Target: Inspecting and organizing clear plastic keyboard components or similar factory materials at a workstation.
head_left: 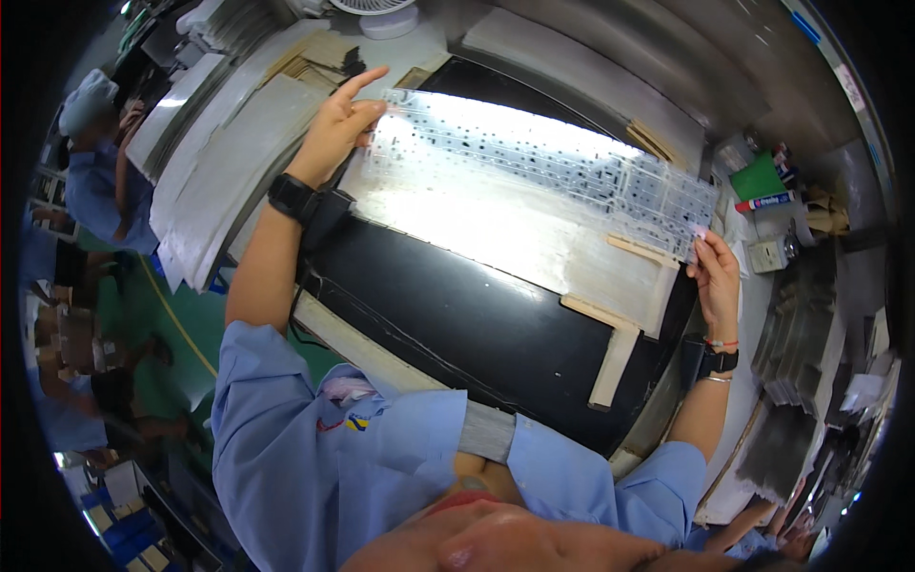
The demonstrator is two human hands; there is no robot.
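Between my two hands is a long, thin, silvery sheet (543, 162), dotted with many small dark holes and cut-outs. My left hand (341, 124) pinches its far left corner between thumb and fingers, the index finger stretched out. At the opposite end, my right hand (713, 272) grips the near right corner. The sheet is held tilted above a bright, shiny flat plate (477, 243), which lies on a black work surface (457, 315). Beige L-shaped strips (618, 348) sit by the plate's right end. Glare hides part of the plate's detail.
Stacked flat sheets (238, 172) stand on the left, with another stack (796, 324) at the right. A white fan (381, 14) is at the back. A red-and-blue marker (765, 201) lies near a green item (756, 178). Another person (105, 181) works at far left.
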